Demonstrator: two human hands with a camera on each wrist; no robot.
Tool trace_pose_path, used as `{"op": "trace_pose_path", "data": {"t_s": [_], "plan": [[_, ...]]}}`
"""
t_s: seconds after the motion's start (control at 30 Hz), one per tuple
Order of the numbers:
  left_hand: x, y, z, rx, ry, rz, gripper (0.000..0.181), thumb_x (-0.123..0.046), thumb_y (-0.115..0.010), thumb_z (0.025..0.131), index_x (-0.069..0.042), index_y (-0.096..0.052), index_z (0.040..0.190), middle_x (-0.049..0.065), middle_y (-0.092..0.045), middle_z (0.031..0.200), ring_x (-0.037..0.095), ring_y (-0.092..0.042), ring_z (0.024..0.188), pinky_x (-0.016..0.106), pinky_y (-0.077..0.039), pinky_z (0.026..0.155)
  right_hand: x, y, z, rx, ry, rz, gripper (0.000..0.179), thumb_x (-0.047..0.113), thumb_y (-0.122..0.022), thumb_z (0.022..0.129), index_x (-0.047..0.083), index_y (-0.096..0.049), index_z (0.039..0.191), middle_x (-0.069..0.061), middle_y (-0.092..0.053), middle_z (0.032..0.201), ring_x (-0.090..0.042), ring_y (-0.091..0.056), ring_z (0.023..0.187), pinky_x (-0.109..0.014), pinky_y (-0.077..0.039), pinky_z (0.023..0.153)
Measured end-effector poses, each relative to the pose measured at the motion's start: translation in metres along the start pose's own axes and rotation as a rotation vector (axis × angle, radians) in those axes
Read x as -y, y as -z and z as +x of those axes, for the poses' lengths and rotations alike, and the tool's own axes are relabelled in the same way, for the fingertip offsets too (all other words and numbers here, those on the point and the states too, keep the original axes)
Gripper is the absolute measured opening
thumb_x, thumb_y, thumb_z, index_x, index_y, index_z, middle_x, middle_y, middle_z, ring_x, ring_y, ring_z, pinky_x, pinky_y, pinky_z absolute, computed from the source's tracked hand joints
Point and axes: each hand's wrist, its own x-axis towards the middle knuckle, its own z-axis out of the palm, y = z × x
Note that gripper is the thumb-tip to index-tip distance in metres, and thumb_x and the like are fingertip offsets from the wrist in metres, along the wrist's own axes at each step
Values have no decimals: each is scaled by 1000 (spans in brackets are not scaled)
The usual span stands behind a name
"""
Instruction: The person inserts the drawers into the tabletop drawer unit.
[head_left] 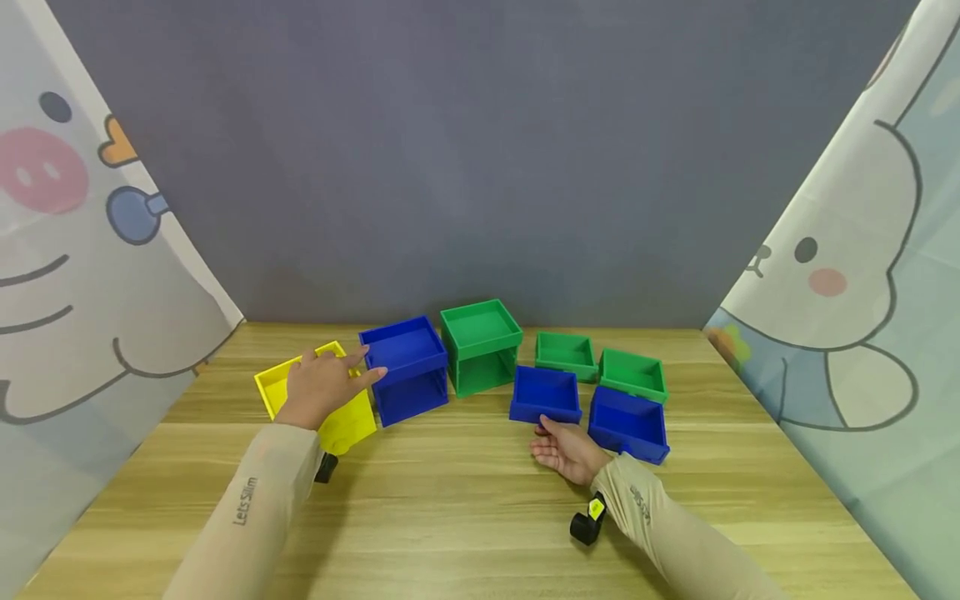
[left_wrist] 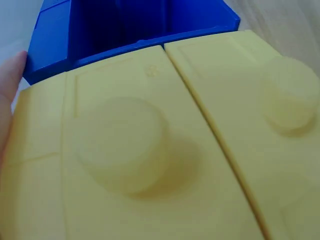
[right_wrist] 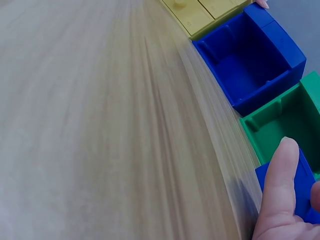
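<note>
My left hand (head_left: pixel 318 387) lies over the yellow drawer cabinet (head_left: pixel 352 427), its thumb and forefinger stretched out to the left edge of the blue cabinet (head_left: pixel 405 346). In the left wrist view, two yellow drawer fronts with round knobs (left_wrist: pixel 125 145) fill the foreground, against the blue cabinet's open front. My right hand (head_left: pixel 572 454) is at the front of a blue drawer (head_left: pixel 546 393), thumb straight near its front edge and the other fingers loosely bent. Whether the thumb touches the drawer I cannot tell.
A green cabinet (head_left: pixel 482 327) with an open front stands right of the blue one. Two green drawers (head_left: pixel 566 353) lie behind the blue drawers at the right. Another blue drawer (head_left: pixel 628 421) sits beside my right wrist. A grey wall (head_left: pixel 480 167) bounds the wooden table (head_left: pixel 442 517).
</note>
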Motion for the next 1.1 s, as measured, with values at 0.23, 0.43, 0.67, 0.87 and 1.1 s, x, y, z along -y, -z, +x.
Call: {"op": "trace_pose_path", "data": {"t_s": [0.23, 0.43, 0.67, 0.87, 1.1], "plan": [[0, 6, 1, 49, 4, -56, 74, -64, -45, 91, -13, -44, 145, 1, -36, 48, 19, -34, 47, 28, -25, 43, 0, -4, 2, -54, 0, -21, 26, 19, -32, 106, 2, -49, 96, -1, -64, 67, -7, -64, 58, -19, -53, 60], [2, 7, 1, 98, 28, -74, 78, -68, -41, 90, -15, -40, 147, 1, -38, 50, 15, -29, 45, 27, -23, 44, 0, -6, 2, -66, 12, -54, 24, 16, -31, 106, 0, -46, 96, -1, -63, 65, -7, -63, 56, -19, -52, 58], [4, 4, 2, 128, 43, -89, 80, -70, -38, 90, -15, -36, 149, 4, -48, 54, 19, -37, 49, 29, -26, 47, 1, -7, 1, -53, 50, -118, 24, 13, -32, 105, -2, -47, 94, 1, -62, 65, -6, -61, 56, -19, -51, 57], [5, 4, 3, 118, 44, -93, 76, -67, -36, 92, -16, -35, 149, 3, -47, 54, 18, -32, 47, 29, -25, 46, 1, -11, -3, -40, 95, -151, 24, 12, -35, 105, -3, -50, 93, 2, -62, 65, -5, -60, 56, -18, -50, 56], [5, 4, 2, 98, 41, -77, 74, -66, -38, 93, -18, -36, 149, 3, -41, 52, 18, -29, 47, 30, -24, 47, -2, -19, -8, -44, 106, -150, 21, 8, -41, 102, -2, -53, 90, 1, -62, 63, -5, -59, 54, -18, -49, 53]]}}
